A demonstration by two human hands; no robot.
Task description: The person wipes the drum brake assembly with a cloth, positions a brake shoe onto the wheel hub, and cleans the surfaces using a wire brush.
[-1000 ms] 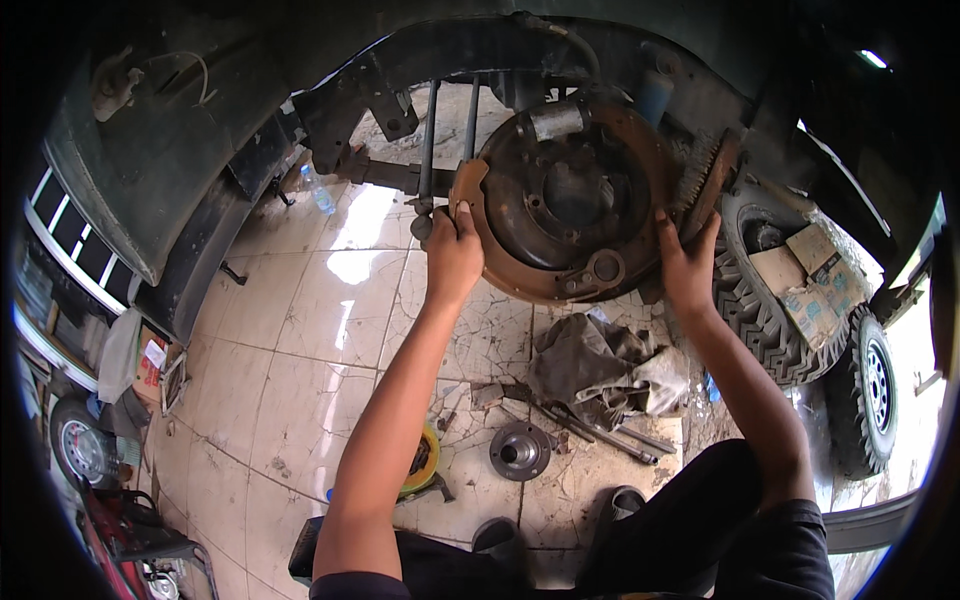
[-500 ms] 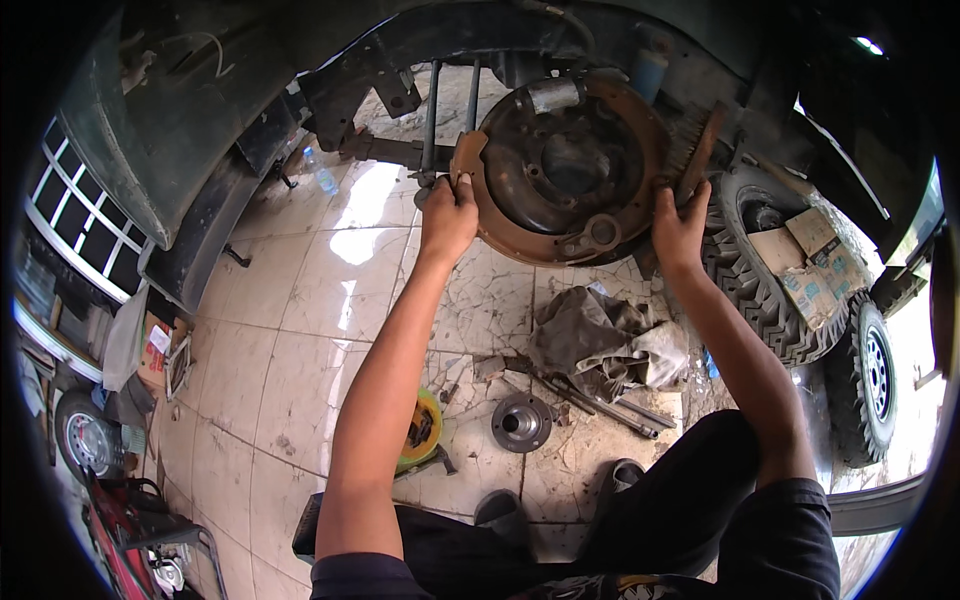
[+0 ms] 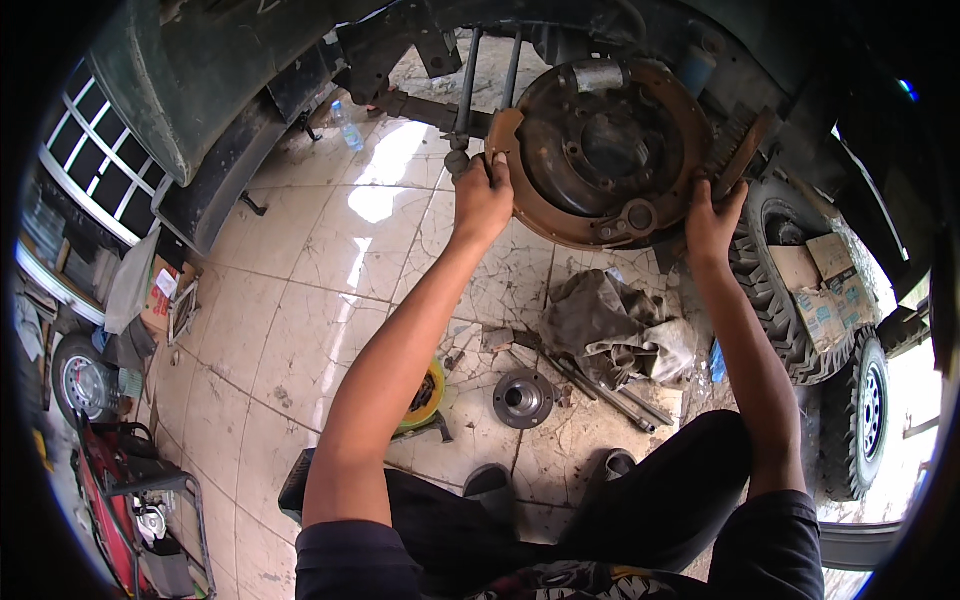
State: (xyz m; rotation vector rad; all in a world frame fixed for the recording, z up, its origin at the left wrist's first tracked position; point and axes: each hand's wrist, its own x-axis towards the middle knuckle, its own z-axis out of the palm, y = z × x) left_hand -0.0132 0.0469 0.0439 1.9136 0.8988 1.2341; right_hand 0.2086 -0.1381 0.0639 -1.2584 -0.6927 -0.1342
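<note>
A rusty brown brake shoe [image 3: 508, 178] curves round the dark drum brake backing plate [image 3: 550, 125] under the vehicle. A silvery wheel cylinder [image 3: 598, 76] sits at the plate's top. My left hand [image 3: 483, 208] is closed on the shoe's left edge, thumb on its face. At the assembly's right edge, my right hand [image 3: 712, 228] grips a wire brush [image 3: 750, 143] between thumb and fingers. Its bristles face the brake assembly, and my right thumb lies close to the shoe's right side. Part of the right fingers is hidden.
On the tiled floor lie a crumpled grey cloth [image 3: 620, 325], metal bars [image 3: 610, 398], a round flanged hub [image 3: 523, 399] and a yellow-green container [image 3: 428, 400]. Knobby tyres [image 3: 785, 300] with cardboard [image 3: 828, 300] stand right. A plastic bottle [image 3: 347, 128] stands far left.
The whole view has shifted, so the brake assembly and both hands appear farther right and slightly higher. Both hands keep much the same places on the assembly and brush.
</note>
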